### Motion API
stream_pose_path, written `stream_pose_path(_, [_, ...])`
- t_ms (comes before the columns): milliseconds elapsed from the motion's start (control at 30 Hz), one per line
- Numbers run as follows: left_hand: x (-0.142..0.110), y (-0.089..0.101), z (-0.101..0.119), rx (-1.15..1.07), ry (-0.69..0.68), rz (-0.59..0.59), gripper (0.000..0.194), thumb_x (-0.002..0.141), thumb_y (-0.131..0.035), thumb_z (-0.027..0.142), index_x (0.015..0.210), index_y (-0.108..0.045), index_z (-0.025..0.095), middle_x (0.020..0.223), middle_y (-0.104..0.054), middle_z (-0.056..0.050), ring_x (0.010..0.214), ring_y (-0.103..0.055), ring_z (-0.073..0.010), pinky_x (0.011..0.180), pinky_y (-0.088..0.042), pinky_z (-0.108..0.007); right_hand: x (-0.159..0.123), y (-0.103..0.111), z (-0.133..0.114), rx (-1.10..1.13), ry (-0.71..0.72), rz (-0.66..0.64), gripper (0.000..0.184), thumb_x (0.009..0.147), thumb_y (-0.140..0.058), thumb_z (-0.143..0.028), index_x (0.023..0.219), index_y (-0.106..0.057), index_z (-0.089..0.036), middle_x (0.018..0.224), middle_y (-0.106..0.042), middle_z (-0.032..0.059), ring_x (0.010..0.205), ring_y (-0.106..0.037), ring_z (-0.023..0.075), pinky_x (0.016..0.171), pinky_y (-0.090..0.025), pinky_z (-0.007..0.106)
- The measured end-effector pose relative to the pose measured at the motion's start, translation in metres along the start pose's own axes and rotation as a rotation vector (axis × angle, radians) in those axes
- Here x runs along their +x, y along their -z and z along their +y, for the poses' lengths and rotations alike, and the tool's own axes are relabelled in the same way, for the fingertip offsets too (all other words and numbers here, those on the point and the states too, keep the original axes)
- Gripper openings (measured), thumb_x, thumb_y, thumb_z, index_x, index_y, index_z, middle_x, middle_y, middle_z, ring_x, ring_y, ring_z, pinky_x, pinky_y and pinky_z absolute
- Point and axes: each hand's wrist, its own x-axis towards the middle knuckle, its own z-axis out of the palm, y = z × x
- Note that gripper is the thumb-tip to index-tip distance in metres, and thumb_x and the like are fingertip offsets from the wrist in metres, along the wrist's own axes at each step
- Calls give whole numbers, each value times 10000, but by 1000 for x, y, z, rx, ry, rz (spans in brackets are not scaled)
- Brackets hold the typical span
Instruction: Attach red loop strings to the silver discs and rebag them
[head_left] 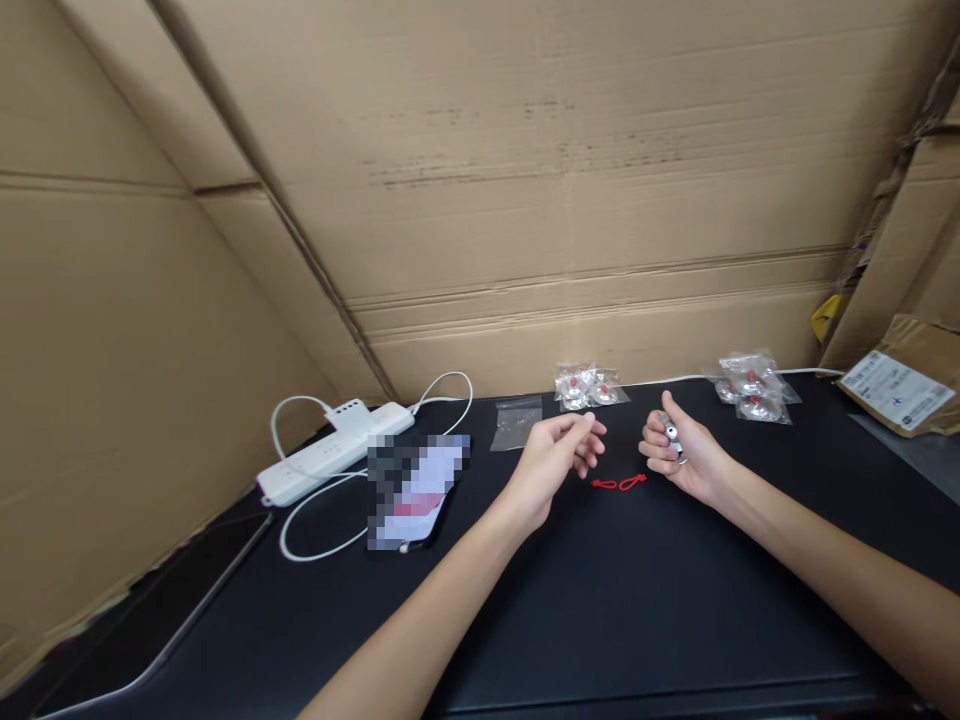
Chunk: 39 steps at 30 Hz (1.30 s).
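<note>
My right hand [694,455] is closed around a small shiny silver metal piece [673,433]. A round dark-centred end shows between the fingers, and the rest is hidden by my palm. Loosely curled, my left hand [555,455] hovers over the black table with its fingers a little apart and nothing visible in them. Two small red cord loops [619,484] lie on the table between my hands. Behind the left hand lies a flat, clear plastic bag [517,423]. Farther back sit small clear packets [589,387] holding silver round pieces with red bits.
More such packets [754,387] lie at the back right, near a brown parcel with a white label [896,390]. Left are a white power strip [337,455] with looping cable, a partly blurred phone [424,490] and a dark flat panel [150,620]. Cardboard walls [525,200] enclose the table.
</note>
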Motion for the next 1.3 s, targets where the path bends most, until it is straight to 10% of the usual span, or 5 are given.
stream_pose_path(567, [1, -1, -1, 16, 10, 13, 297, 848, -608, 423, 831, -680, 135, 707, -608, -54, 594, -547, -124, 512, -384, -236, 4, 0, -2, -125, -82, 84, 201, 884, -470, -167, 683, -479, -159, 551, -503, 13, 373, -320, 55, 290, -188, 152])
stream_pose_path(1300, [0, -2, 0, 12, 17, 6, 291, 845, -613, 415, 828, -680, 132, 706, -605, -52, 593, -548, -120, 513, -383, -236, -3, -2, -1, -124, -63, 0, 415, 861, -573, -251, 527, -335, -186, 484, -375, -45, 383, -208, 40, 326, -105, 165])
